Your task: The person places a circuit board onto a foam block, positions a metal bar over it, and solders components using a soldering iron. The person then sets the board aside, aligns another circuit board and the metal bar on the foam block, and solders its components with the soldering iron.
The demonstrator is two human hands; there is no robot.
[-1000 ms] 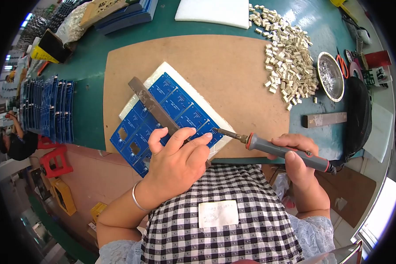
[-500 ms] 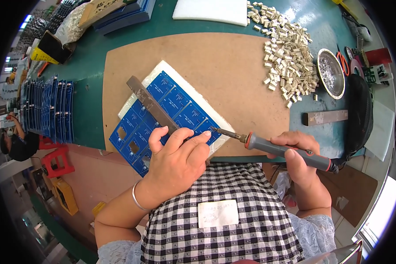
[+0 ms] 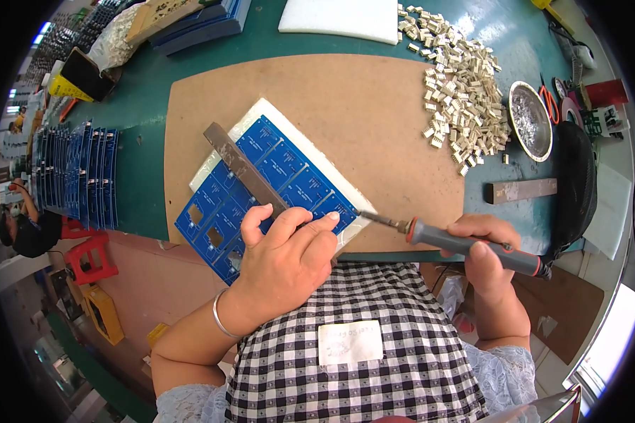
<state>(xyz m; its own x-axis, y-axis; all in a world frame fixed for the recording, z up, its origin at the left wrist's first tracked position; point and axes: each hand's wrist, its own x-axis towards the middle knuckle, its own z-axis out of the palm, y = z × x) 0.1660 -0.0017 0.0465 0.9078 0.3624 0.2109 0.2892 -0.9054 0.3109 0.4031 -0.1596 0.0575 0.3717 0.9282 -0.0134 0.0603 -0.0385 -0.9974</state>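
A blue panel of printed circuit boards point(image 3: 305, 185) lies tilted on a white foam pad point(image 3: 363, 211). Across the panel runs a dull brown metal bar point(image 3: 243, 169). My left hand point(image 3: 283, 257) presses down over the lower end of the bar and the panel's near corner, fingers spread and holding nothing. In my right hand point(image 3: 488, 247) is a grey soldering iron point(image 3: 441, 236) with red trim, gripped by its handle. Its tip points left, just beside the panel's right corner; whether it touches the foam I cannot tell.
Beneath the pad lies a brown board point(image 3: 317, 84). White connectors point(image 3: 458, 84) are heaped at its right, beside a metal bowl point(image 3: 531, 120) of solder scraps. A second bar point(image 3: 522, 190) rests near a black pouch point(image 3: 577, 183). Upright blue circuit boards point(image 3: 77, 173) stand at left.
The soldering iron has drawn back to the right, its tip moving off the panel's right corner. My left hand, the bar and the panel are almost unmoved.
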